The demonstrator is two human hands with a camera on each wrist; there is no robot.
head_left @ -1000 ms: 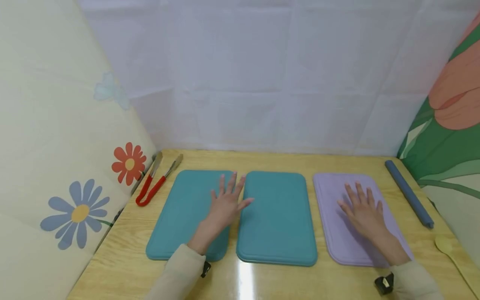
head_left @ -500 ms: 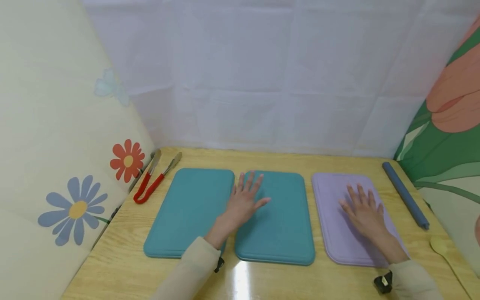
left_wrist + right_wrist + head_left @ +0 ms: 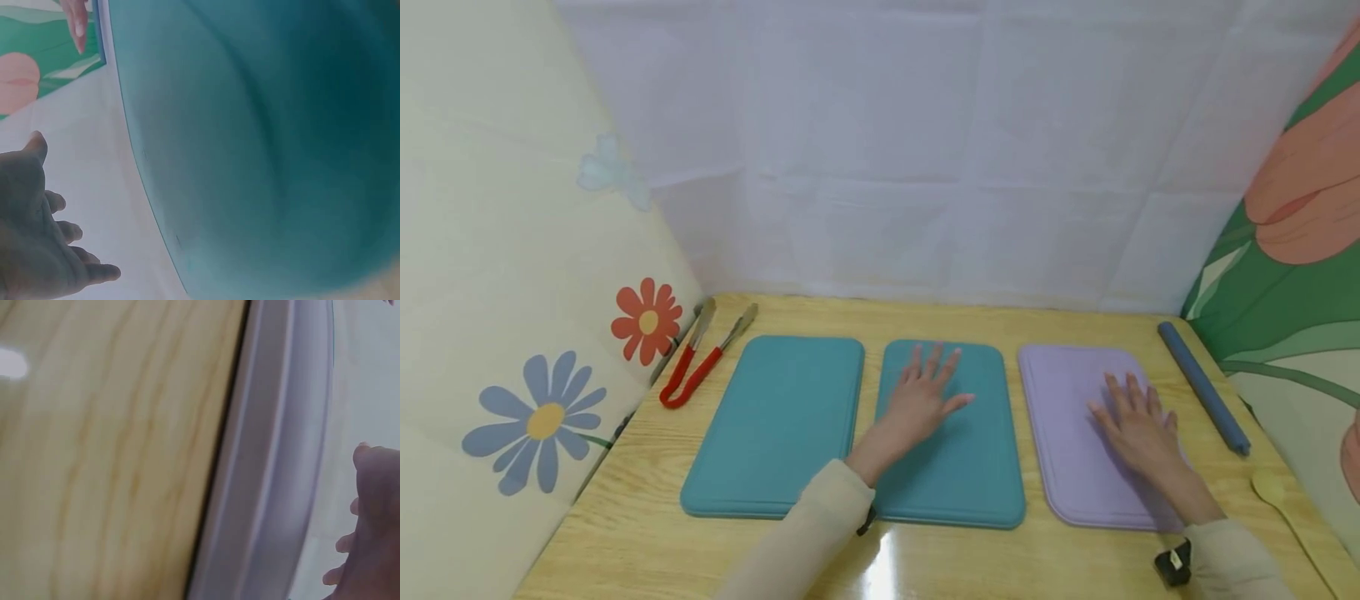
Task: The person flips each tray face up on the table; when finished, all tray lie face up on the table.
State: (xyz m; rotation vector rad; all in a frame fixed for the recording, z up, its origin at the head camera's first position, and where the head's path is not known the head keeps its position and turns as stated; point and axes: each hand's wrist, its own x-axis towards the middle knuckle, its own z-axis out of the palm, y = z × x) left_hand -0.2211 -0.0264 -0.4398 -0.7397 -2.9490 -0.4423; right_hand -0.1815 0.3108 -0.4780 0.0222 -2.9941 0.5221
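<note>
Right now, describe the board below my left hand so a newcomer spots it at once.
On the wooden table, three rounded-corner boards lie in a row. Yours is the middle board, with your left hand above it. Its central place sets it apart from the left board, which is also teal, and its teal color from the purple board on the right.

spoon handle (image 3: 1309,552) cut off, left sleeve (image 3: 808,533) cropped, middle board (image 3: 981,471) partly hidden
</note>
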